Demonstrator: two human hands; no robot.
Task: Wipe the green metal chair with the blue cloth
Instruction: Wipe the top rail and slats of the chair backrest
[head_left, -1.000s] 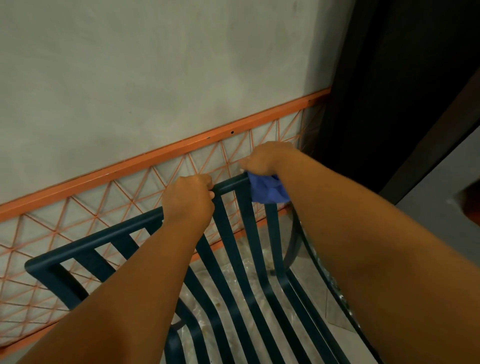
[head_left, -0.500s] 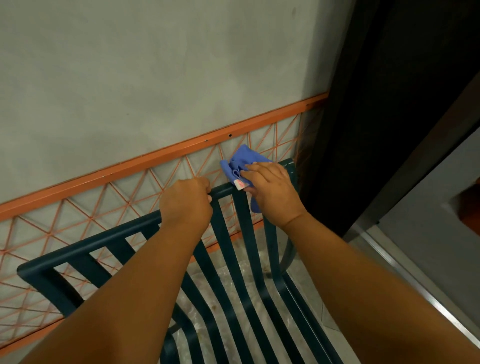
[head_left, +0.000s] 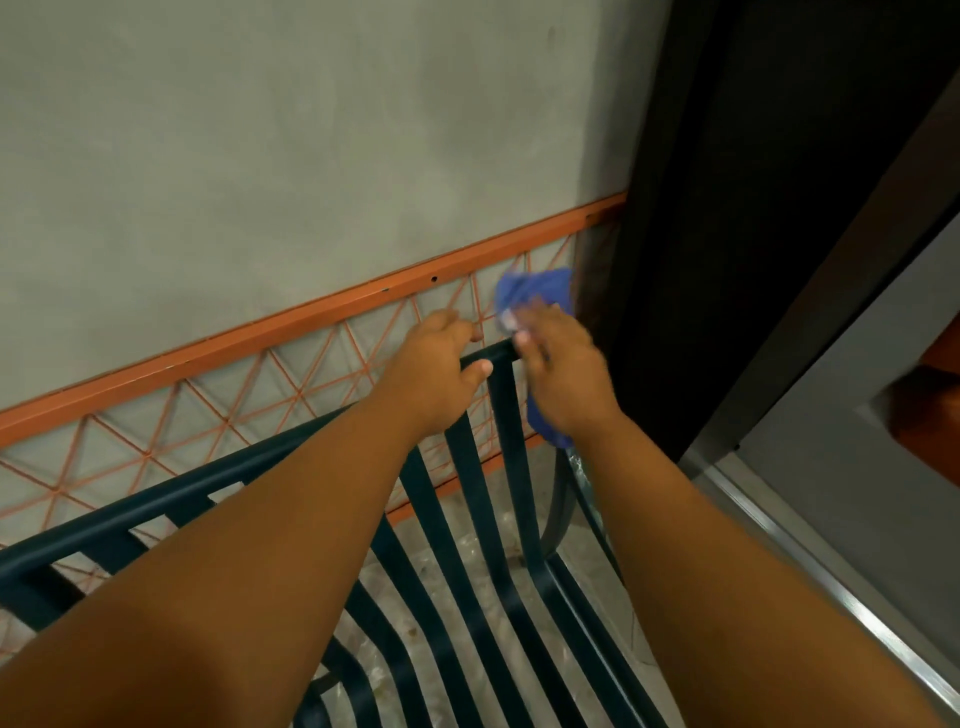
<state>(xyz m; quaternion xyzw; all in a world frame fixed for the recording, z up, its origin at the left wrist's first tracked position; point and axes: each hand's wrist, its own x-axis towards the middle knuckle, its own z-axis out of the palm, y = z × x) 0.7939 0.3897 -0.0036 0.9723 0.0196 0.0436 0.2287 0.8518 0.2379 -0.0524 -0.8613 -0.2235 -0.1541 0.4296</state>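
Right now the left hand (head_left: 434, 376) grips the green metal chair (head_left: 470, 519) by its top rail while the right hand (head_left: 563, 374), fingers flat, presses the blue cloth (head_left: 535, 293) onto the rail's far corner, so a downward stroke along the side likely comes next.

The dark green slatted metal chair (head_left: 483, 525) has the crumpled blue cloth (head_left: 535, 293) draped over its top-rail corner.

Chair (head_left: 483, 519): dark green painted metal, smooth w/ slight sheen. Cloth (head_left: 540, 291): soft blue fabric, matt. Wall (head_left: 260, 156): matt grey plaster.
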